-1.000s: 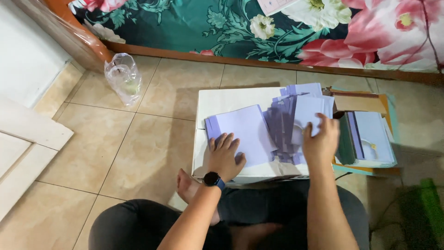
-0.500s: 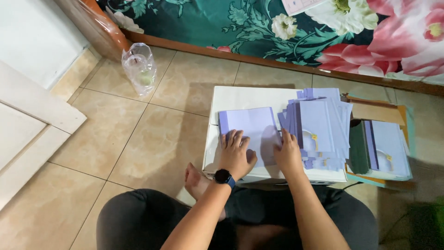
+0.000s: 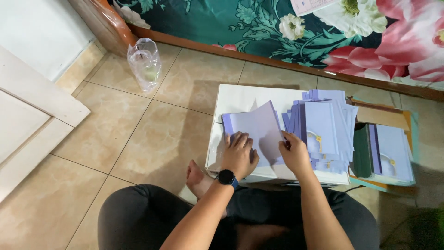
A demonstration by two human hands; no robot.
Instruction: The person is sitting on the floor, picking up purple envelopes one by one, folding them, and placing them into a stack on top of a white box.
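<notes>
Hands on lavender card [image 3: 252, 127]: left hand [image 3: 239, 155] flat, open; right hand [image 3: 294, 155] pinching its edge

Both hands [image 3: 266, 155] on a lilac card [image 3: 254, 129] beside the card pile [image 3: 323, 127] on a white box [image 3: 240, 99]

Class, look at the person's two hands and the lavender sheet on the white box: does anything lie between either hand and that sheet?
Nothing visible does. The left hand lies flat on the lavender sheet, and the right hand touches its right edge. The fanned stack of lavender cards lies just to the right on the white box, not between.
</notes>
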